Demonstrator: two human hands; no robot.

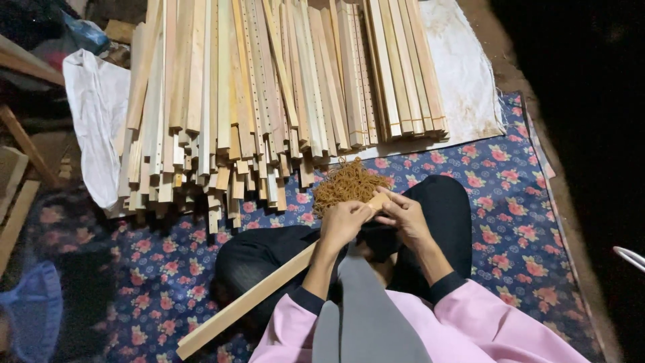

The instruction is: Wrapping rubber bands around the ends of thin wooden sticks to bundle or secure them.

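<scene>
Slat (269, 286) looked light, stiff, thin; left hand (342, 225) and right hand (403, 215) both clamped its far end, just beside rubber-band heap (346, 183); best gripped there.

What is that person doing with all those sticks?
A person sits cross-legged on a flowered mat with a long wooden slat lying across their lap. Both hands, left hand and right hand, grip the slat's far end, beside a heap of brownish rubber bands. A large pile of wooden slats lies in front.
</scene>
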